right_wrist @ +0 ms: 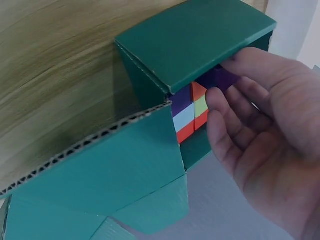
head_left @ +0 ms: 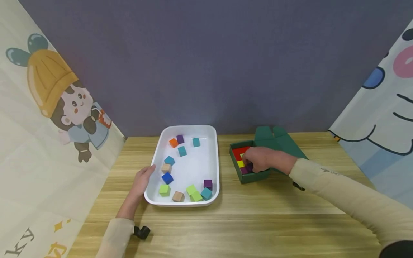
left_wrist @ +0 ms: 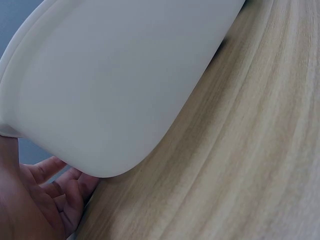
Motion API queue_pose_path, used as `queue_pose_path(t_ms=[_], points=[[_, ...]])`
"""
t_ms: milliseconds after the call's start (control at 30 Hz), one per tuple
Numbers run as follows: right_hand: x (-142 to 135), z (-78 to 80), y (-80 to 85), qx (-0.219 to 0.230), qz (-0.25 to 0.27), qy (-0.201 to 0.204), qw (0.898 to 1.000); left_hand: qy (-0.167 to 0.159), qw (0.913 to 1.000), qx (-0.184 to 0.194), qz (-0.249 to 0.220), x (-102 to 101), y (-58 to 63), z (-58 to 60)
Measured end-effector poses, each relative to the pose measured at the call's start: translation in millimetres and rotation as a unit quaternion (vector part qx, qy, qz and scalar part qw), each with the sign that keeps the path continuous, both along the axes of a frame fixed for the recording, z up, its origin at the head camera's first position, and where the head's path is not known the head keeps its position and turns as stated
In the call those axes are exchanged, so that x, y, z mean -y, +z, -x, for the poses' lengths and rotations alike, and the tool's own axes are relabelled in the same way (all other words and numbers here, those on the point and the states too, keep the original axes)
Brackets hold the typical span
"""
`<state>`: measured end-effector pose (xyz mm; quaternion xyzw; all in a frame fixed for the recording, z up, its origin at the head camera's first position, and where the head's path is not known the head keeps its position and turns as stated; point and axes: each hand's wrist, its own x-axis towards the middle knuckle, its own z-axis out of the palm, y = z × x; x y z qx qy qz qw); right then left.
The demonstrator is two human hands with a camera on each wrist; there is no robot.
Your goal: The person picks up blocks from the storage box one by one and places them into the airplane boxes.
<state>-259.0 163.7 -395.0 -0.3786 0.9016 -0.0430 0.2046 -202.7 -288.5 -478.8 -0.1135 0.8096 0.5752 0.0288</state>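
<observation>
My left hand grips the left edge of a white plastic tray, its thumb by the rim; in the left wrist view the other fingers lie under the rim against the outer wall. Loose coloured cubes lie scattered in the tray, among them a blue cube and an orange cube. To the right stands an open green cardboard box with rows of coloured cubes inside. My right hand reaches into it and pinches a purple cube between thumb and fingers, above the cubes there.
The box's green lid lies folded back to the right, under my right forearm. A grey-blue partition rises behind the wooden table. Printed cloths hang at the left and right sides.
</observation>
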Motion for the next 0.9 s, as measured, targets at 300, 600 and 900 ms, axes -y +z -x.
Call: queue_pose_path(t_ms=[300, 600, 900], points=[[0.3, 2.6, -6.0, -0.002, 0.002, 0.001, 1.0, -0.006, 1.0, 0.004, 0.0, 0.8, -0.5, 0.9], [1.9, 4.7, -12.8, -0.022, -0.005, 0.017, 1.0, -0.003, 1.0, 0.001, 0.003, 1.3, -1.7, 0.6], [4.8, 4.9, -17.6, -0.045, -0.016, 0.025, 0.999, -0.005, 1.0, 0.001, -0.005, 0.7, -0.3, -0.4]])
